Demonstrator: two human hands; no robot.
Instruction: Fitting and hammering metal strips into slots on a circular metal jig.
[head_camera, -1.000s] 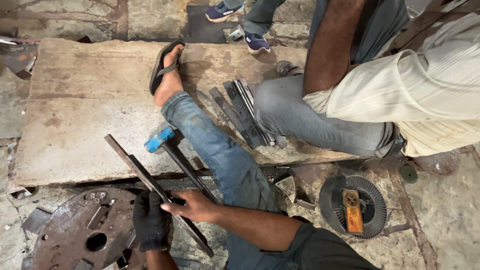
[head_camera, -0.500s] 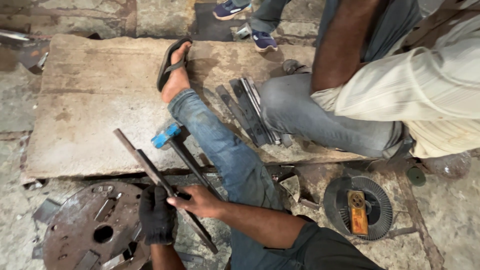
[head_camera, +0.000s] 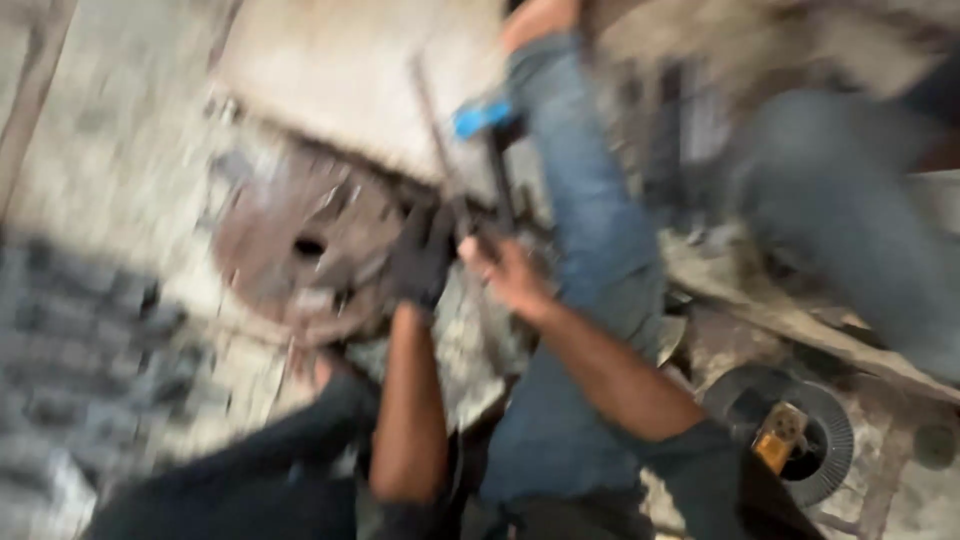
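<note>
Mostly blur: both hands on a metal strip

Gloved left hand and bare right hand close together, both closed around a long dark metal strip running up over the stone slab; blue-headed tool just beside it; rusty disc left of the hands; wire spool lower right; risk, as I judge it: strip slipping from the bare palm, edge near jeans leg.

Stone slab w/ metal bar; floor: rusty disc.
</note>
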